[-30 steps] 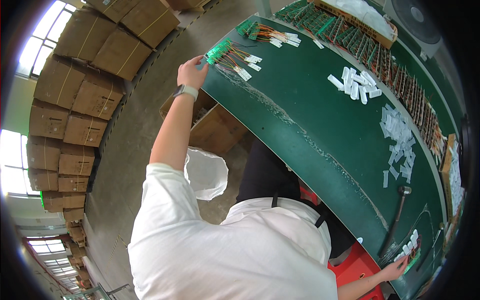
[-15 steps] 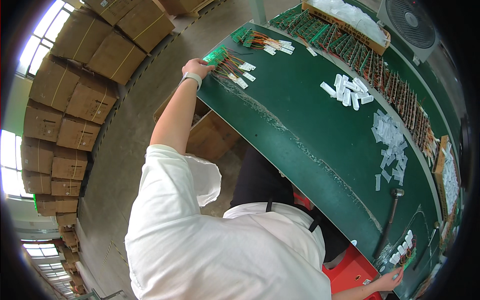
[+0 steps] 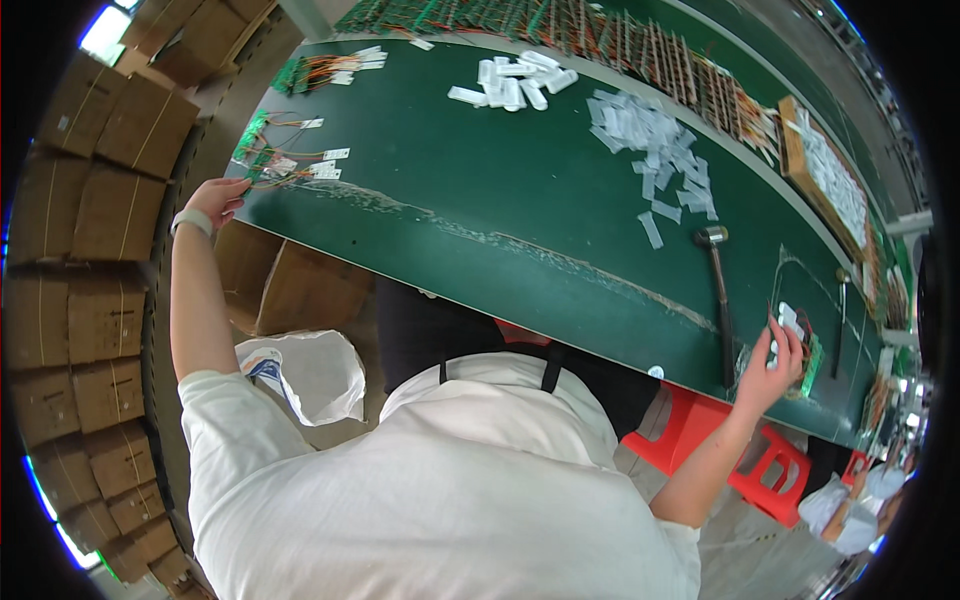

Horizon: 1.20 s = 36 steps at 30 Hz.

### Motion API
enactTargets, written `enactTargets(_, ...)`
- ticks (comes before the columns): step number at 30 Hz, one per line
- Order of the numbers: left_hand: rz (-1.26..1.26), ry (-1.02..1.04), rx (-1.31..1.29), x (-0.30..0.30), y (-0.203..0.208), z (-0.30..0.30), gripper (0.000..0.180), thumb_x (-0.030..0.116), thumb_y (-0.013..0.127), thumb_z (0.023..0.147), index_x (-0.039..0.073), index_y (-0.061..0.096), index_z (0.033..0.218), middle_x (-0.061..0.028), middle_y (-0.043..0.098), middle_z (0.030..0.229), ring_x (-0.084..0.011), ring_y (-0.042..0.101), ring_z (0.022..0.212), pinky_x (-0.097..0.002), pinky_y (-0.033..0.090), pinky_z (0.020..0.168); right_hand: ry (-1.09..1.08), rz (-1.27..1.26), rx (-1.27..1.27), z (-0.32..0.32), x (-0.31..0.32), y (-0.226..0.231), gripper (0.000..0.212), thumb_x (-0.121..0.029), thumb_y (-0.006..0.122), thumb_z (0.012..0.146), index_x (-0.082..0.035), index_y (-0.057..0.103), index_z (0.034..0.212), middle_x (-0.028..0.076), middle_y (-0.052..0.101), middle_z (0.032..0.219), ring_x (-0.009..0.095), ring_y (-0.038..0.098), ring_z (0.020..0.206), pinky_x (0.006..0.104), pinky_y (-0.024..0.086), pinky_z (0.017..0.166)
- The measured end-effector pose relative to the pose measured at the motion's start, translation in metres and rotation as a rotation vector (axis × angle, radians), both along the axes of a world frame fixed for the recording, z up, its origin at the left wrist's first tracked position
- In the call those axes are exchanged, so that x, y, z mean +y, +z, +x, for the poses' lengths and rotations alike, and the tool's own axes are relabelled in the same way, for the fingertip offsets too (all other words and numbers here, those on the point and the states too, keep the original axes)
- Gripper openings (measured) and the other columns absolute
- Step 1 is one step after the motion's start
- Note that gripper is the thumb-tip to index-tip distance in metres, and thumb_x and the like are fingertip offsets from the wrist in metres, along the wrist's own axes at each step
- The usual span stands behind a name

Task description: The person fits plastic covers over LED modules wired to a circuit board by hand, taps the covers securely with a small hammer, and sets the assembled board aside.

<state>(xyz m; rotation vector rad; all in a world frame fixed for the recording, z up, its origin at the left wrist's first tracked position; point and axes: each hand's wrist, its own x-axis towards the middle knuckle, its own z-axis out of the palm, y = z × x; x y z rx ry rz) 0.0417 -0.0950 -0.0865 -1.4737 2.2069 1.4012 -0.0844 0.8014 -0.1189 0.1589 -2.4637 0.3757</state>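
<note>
At the table's far left corner my left hand (image 3: 218, 200) is closed, its fingertips pinching the edge of a green circuit board (image 3: 257, 160). Coloured wires run from that board to small white plates (image 3: 327, 172) lying on the green tabletop. On the right, my right hand (image 3: 772, 372) bends its fingers over white pieces (image 3: 790, 318) beside another wired green circuit board (image 3: 812, 365). Its fingers are closed, but they hide what is between them. A hammer (image 3: 722, 290) lies just left of this hand.
More wired boards (image 3: 292, 74) lie behind the left ones. White plastic cases (image 3: 512, 82) and clear strips (image 3: 650, 145) are piled across the table (image 3: 450, 180). Rows of boards (image 3: 560, 28) line its back. A box (image 3: 795, 150) holds white parts. Red stools (image 3: 690, 430) stand below; cartons (image 3: 110, 300) are stacked left.
The view has swung to the right. My left-hand boards now lie more spread out. My right hand has moved from the board's near end onto the white pieces.
</note>
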Motion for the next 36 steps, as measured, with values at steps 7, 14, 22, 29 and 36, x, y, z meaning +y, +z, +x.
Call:
enactTargets(7,0.133,-0.020,0.148,0.066,0.015,0.015,0.039,0.036,0.078,0.095,0.016,0.069,0.127,0.0088,0.068,0.102,-0.0061,0.064,0.089,-0.0258,0.043,0.073,0.244,-0.085,-0.166,-0.002,-0.091,0.031,0.022,-0.012,0.074,0.094,-0.014,0.079,0.116,0.004,0.064,0.129,0.028,0.051,0.125,0.0426,0.043,0.105)
enactTargets(14,0.077,-0.170,0.209,0.160,0.025,-0.007,0.034,0.034,0.074,0.097,0.011,0.072,0.123,0.0055,0.070,0.100,-0.0064,0.067,0.086,-0.0214,0.043,0.065,0.455,-0.030,-0.182,0.008,-0.149,0.026,0.025,-0.009,0.074,0.091,-0.014,0.079,0.115,0.005,0.064,0.128,0.029,0.052,0.126,0.0441,0.042,0.108)
enactTargets(22,-0.103,-0.357,0.370,0.260,0.009,-0.037,0.035,0.029,0.078,0.092,-0.004,0.076,0.106,-0.0083,0.076,0.087,-0.0136,0.072,0.069,-0.0294,0.058,0.067,0.528,-0.024,-0.256,0.015,-0.159,0.013,0.026,-0.009,0.074,0.090,-0.013,0.079,0.115,0.005,0.063,0.128,0.031,0.052,0.127,0.0453,0.041,0.110)
enactTargets(29,-0.426,-0.553,0.287,0.323,0.002,-0.039,0.033,0.030,0.078,0.089,0.006,0.076,0.112,-0.0095,0.078,0.094,-0.0209,0.072,0.079,-0.0354,0.058,0.075,0.518,-0.012,-0.315,0.018,-0.148,0.015,0.026,-0.008,0.074,0.089,-0.012,0.078,0.115,0.006,0.063,0.128,0.031,0.054,0.125,0.0446,0.042,0.109)
enactTargets(36,-0.055,-0.749,1.156,0.369,0.118,0.023,0.037,0.007,0.075,0.086,0.010,0.075,0.123,-0.0082,0.071,0.099,-0.0216,0.062,0.083,-0.0337,0.049,0.074,0.536,-0.041,-0.319,0.011,-0.161,0.028,0.029,-0.008,0.077,0.086,-0.014,0.079,0.115,0.006,0.064,0.127,0.030,0.056,0.121,0.0408,0.046,0.101)
